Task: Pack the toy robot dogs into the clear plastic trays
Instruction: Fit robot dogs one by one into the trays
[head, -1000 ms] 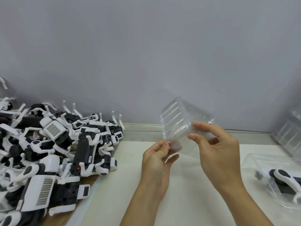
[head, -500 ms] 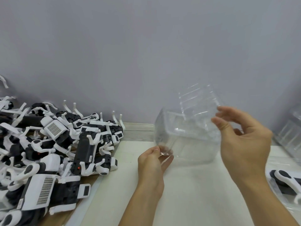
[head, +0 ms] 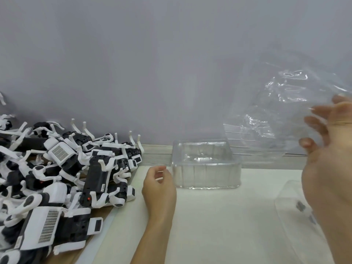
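Up at the right, the right hand (head: 329, 149) holds a second clear tray (head: 285, 111) aloft, probably freeing the empty tray (head: 206, 166) for loading. Just left of that tray the left hand (head: 159, 185) hangs loosely curled, empty; further left lies the toy dog pile (head: 57, 178).

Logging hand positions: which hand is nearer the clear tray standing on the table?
Left. The left hand is right beside the tray; the right hand is raised off to its right.

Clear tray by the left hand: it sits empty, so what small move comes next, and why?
Probably send the left hand left to grip a toy dog from the pile: the clear tray stands upright and empty, while the right hand carries a second tray.
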The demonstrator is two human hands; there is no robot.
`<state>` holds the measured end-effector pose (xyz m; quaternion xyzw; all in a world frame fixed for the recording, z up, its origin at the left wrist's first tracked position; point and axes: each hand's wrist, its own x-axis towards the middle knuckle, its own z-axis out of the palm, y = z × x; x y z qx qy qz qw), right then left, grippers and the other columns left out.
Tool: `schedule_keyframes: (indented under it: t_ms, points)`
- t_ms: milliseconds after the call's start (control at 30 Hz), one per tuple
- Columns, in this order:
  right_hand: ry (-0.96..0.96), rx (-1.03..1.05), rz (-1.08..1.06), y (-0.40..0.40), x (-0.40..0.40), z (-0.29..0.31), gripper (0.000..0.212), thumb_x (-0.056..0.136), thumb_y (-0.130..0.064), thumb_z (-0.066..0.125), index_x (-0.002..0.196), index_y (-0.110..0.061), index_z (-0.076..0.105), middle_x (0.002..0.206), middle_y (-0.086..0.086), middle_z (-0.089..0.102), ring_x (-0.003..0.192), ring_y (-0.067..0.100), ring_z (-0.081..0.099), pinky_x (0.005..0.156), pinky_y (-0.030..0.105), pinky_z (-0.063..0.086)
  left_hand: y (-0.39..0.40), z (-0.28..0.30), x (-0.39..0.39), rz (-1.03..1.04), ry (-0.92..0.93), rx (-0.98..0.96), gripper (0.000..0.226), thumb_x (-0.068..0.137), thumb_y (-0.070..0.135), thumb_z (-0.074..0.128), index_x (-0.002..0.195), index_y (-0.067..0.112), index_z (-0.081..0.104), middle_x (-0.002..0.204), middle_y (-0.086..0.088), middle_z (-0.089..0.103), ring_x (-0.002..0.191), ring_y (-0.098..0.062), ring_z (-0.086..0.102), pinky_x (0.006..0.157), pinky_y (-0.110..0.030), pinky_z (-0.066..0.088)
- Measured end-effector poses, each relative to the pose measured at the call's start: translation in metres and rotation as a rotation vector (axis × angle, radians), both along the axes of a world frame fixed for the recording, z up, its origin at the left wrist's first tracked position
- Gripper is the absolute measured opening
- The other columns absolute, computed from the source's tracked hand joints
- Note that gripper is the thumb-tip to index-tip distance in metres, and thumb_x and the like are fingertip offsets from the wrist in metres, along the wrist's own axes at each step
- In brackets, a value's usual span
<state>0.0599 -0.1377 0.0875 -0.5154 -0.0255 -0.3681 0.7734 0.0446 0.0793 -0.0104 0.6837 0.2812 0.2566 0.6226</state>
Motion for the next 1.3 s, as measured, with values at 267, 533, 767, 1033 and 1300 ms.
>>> schedule_keyframes:
  t_ms: [267, 533, 767, 1033, 1300]
  points:
    - [0.085, 0.174, 0.214, 0.006, -0.004, -0.001, 0.017, 0.095, -0.044, 0.057, 0.092, -0.031, 0.068, 0.084, -0.015, 0.068, 0.078, 0.007, 0.066, 0.065, 0.023, 0.047, -0.012, 0.003, -0.001, -0.637, 0.004, -0.42, 0.038, 0.106, 0.027, 0.038, 0.108, 0.011, 0.072, 0.111, 0.002, 0.075, 0.107, -0.011, 0.07, 0.09, -0.032, 0.052]
    - [0.127, 0.109, 0.323, 0.021, -0.009, -0.005, 0.02, 0.091, -0.039, 0.06, 0.095, -0.023, 0.07, 0.081, -0.007, 0.069, 0.075, 0.012, 0.064, 0.047, 0.02, 0.037, -0.001, 0.012, 0.001, -0.258, -0.16, -0.305, 0.021, 0.102, 0.013, 0.047, 0.098, 0.013, 0.067, 0.098, -0.009, 0.073, 0.085, -0.023, 0.071, 0.068, -0.032, 0.056]
    - [0.12, -0.111, 0.458, 0.041, -0.013, -0.012, 0.024, 0.082, -0.036, 0.065, 0.094, -0.018, 0.075, 0.084, 0.003, 0.072, 0.074, 0.015, 0.065, 0.041, 0.02, 0.037, 0.025, 0.035, -0.008, -0.181, -0.291, -0.199, 0.019, 0.101, 0.018, 0.05, 0.1, 0.024, 0.068, 0.105, 0.002, 0.071, 0.095, -0.016, 0.067, 0.072, -0.031, 0.055]
    - [0.13, -0.336, 0.492, 0.058, -0.021, -0.013, 0.026, 0.062, -0.037, 0.077, 0.084, -0.023, 0.078, 0.078, 0.002, 0.075, 0.059, 0.012, 0.065, 0.039, 0.02, 0.04, 0.033, 0.066, -0.018, -0.174, -0.393, -0.037, 0.041, 0.1, 0.036, 0.054, 0.064, 0.026, 0.073, 0.07, 0.008, 0.064, 0.069, -0.009, 0.055, 0.065, -0.028, 0.042]
    - [0.139, -0.574, 0.453, 0.083, -0.031, -0.022, 0.014, 0.074, -0.023, 0.084, 0.081, -0.027, 0.072, 0.076, -0.013, 0.072, 0.075, 0.005, 0.068, 0.055, 0.02, 0.049, 0.031, 0.086, -0.029, -0.534, -0.423, -0.207, 0.018, 0.08, 0.024, 0.069, 0.067, 0.015, 0.077, 0.063, -0.006, 0.066, 0.052, -0.018, 0.058, 0.05, -0.023, 0.045]
